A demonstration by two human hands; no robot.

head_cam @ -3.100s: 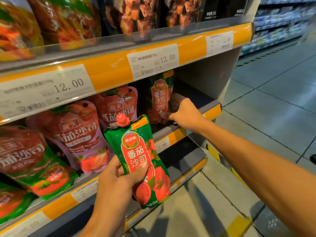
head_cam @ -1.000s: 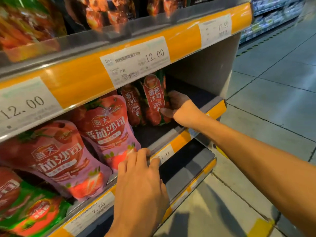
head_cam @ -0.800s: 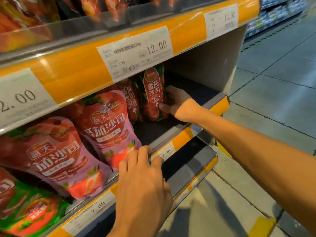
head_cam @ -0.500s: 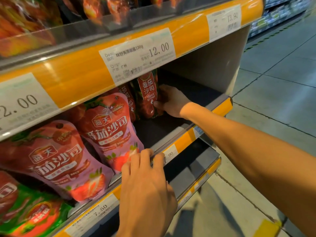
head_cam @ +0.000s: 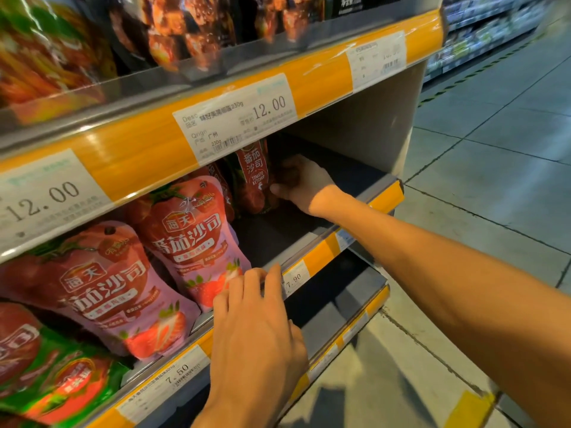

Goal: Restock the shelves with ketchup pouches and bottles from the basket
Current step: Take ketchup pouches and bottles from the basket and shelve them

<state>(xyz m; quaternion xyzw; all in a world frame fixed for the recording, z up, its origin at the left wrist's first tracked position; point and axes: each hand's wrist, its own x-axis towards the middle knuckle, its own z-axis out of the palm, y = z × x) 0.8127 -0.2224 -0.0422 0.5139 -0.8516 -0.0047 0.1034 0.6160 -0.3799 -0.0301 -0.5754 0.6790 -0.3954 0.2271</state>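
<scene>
Orange trim runs along the shelf edge, and the person's left hand lies nearest of all, flat on that edge with the fingers straight and loosely spread, holding nothing; the fingertips touch the rail just beside the 7.90 tag. Left of the hand along the same edge sits the 7.50 tag. Behind the edge, left of the hand, two pink pouches lean forward, and a green pouch lies further left, blurred.

Deeper on that shelf, past a bare dark stretch behind the edge, the right hand reaches in with its arm stretched over the rail. Its fingers are curled round the right side of an upright ketchup pouch, thumb low against the front, so it grips that one. A second like pouch stands just left of it, half hidden.

Above the edge hangs the upper shelf's rail with a 12.00 tag; blurred snack bags sit on top. Right of the shelf edge, grey floor tiles run to a far aisle.
</scene>
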